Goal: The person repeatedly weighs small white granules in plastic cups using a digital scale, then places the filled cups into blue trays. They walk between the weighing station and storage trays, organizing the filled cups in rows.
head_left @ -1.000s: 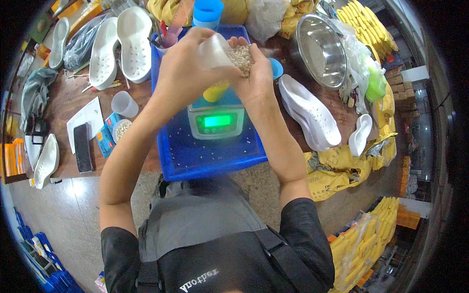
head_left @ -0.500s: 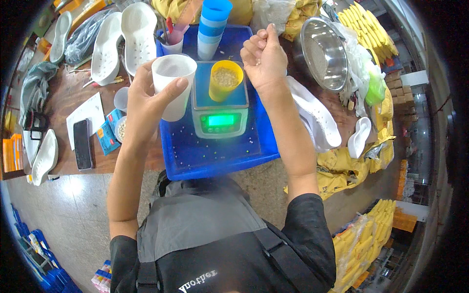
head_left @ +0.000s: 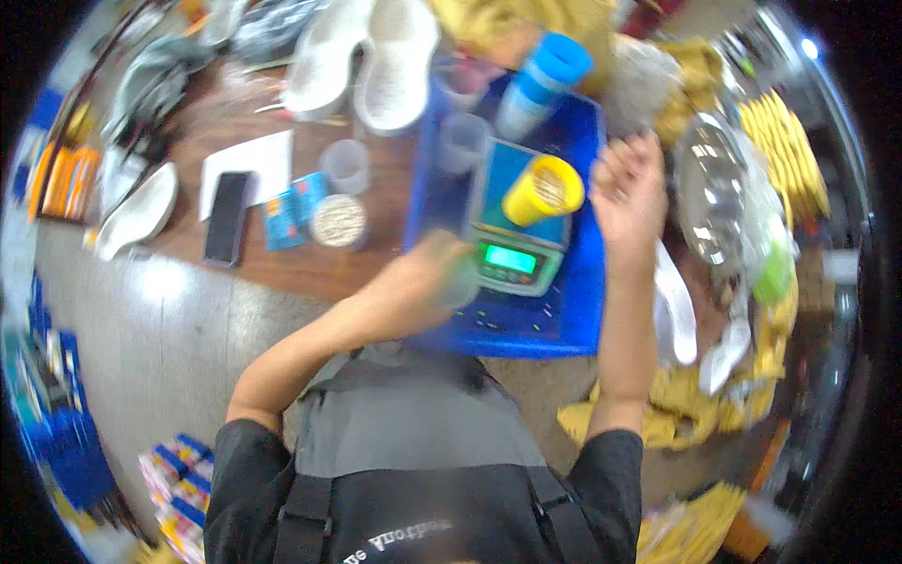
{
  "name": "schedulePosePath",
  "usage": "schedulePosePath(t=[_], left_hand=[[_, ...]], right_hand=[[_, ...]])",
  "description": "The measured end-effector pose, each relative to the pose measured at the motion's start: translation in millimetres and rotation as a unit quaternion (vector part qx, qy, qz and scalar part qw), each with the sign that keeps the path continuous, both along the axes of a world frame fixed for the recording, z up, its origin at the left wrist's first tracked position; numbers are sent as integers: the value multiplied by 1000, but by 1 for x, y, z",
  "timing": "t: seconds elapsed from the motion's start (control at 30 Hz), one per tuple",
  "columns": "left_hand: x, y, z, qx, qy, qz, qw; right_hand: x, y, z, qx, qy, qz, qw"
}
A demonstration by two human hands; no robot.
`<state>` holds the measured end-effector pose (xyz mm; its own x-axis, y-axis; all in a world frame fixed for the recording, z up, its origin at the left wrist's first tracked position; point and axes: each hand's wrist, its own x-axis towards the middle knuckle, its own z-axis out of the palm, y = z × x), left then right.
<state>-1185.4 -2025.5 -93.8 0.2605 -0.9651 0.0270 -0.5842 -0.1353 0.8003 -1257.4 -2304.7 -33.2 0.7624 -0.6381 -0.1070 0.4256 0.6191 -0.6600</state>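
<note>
On the digital scale stands a yellow cup holding pale granules. The scale sits in a blue tray, and its display is lit green. My left hand is smeared by motion at the tray's near left edge, beside the scale. A faint translucent shape shows at its fingers, too blurred to name. My right hand is raised right of the yellow cup, fingers curled in, with what they hold, if anything, hidden. A translucent cup is left of the scale; a stack of blue cups stands behind.
Left on the table are a phone, white paper, blue packets, a tub of white pellets and an upright clear cup. White shoe-shaped pieces lie behind. A metal bowl is at right.
My left hand has come down toward the tray's near edge; the white cup it gripped no longer shows clearly in it. My right hand stays raised and curled. The whole view has shifted.
</note>
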Motion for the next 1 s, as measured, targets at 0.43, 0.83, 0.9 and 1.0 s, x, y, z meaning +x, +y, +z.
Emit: schedulePosePath(t=[0.43,0.83,0.9,1.0], left_hand=[[160,182,-104,64,-378,591,709],[173,175,-113,152,-315,628,695],[172,178,-109,174,-325,616,696],[159,180,-101,150,-438,607,647]], right_hand=[[-23,-2,20,-18,1,-8,1000],[-18,3,26,-27,2,8,1000],[-20,3,25,-22,-3,21,1000],[-23,2,23,-23,-2,20,1000]])
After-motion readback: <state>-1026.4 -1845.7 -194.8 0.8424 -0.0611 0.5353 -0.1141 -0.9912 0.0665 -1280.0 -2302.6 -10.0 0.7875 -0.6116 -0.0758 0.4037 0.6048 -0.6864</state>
